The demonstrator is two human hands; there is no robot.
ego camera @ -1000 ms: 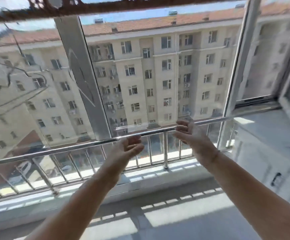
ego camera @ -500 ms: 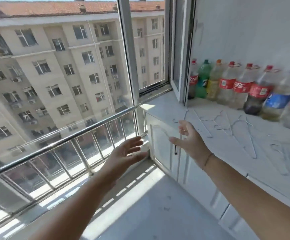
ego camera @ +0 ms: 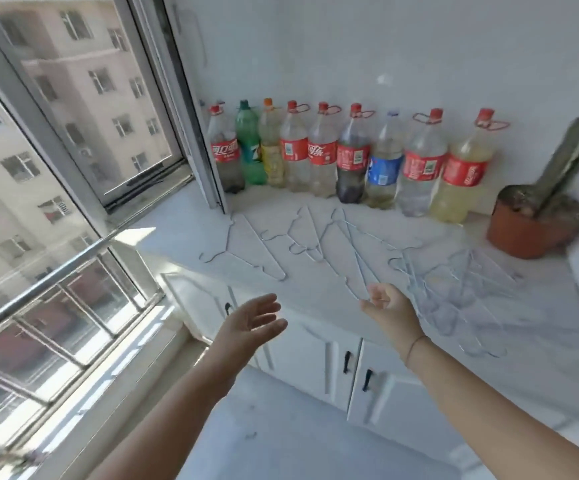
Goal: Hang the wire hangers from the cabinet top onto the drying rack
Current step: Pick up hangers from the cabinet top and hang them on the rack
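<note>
**Left grip (ego camera: 251, 320) released, right grip (ego camera: 388, 306) at the wire hangers (ego camera: 354, 258)**

Left grip hovers palm up with fingers straight, in front of the white cabinet doors (ego camera: 309, 344). Right grip sits at the front edge of the desk (ego camera: 540, 327), fingers curled beside one hanger's corner. Through the blur I cannot tell whether it pinches the wire. The hangers lie flat and scattered on the desk, from 10 to 3 o'clock of that grip. Soda bottles (ego camera: 322, 157) line the wall at 12 o'clock, and a potted plant (ego camera: 523, 223) stands at 2.

Hangers (ego camera: 350, 251) on cabinet top (ego camera: 540, 323), bottles (ego camera: 350, 157) behind.
</note>
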